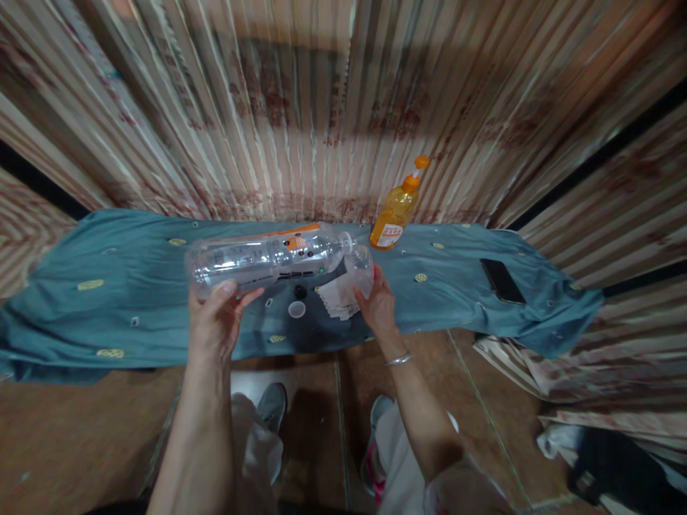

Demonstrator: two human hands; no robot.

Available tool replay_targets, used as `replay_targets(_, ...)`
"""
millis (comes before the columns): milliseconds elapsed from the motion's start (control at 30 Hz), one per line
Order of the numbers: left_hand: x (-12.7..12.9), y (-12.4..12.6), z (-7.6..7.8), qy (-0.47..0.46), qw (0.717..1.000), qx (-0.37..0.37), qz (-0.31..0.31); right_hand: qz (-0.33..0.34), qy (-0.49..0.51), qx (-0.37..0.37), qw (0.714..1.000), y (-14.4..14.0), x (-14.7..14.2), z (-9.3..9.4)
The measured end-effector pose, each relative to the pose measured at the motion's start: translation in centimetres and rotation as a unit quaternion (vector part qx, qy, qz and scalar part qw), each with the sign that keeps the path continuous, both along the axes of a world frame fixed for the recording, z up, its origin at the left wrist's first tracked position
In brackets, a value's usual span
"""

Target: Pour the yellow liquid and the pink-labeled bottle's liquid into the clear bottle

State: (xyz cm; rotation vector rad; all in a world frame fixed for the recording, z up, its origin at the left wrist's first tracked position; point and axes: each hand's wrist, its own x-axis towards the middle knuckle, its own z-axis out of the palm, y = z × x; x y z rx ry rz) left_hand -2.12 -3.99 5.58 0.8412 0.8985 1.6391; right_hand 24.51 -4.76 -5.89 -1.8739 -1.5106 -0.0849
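My left hand (215,318) is wrapped around the base end of a large clear plastic bottle (252,259), which lies almost level in the air with its neck to the right. Its label has orange and black marks. In my right hand (379,304) is a small clear container (361,263), held up against the bottle's mouth. Whether the two rims touch, I cannot tell. Beneath them, a white scalloped-edged paper or cloth (339,297) lies close to my right fingers. A black cap (300,292) and a whitish round lid (297,309) rest below the bottle.
A teal patterned cloth (144,286) covers the narrow table. An orange pump bottle (396,214) stands toward the back, right of my hands. A dark phone (502,280) lies near the right end. Striped curtains (300,129) hang behind and at the sides.
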Motion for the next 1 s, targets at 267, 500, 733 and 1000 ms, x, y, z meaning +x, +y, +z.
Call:
replay_targets(267,0.11,0.09,0.17,-0.007,1.0,-0.003,-0.001,0.001,0.003,0.01,1.0,-0.04,0.05,-0.01)
replay_targets(500,0.12,-0.06,0.28,0.009,1.0,0.004,-0.004,0.002,0.003,0.007,1.0,0.05,0.16,-0.12)
replay_targets(733,0.12,-0.01,0.27,0.003,1.0,-0.011,0.003,-0.003,-0.004,0.01,1.0,0.13,0.23,-0.35)
replay_targets(1000,0.12,-0.04,0.39,-0.001,1.0,-0.008,-0.002,-0.007,-0.002,0.006,1.0,0.07,0.23,-0.05)
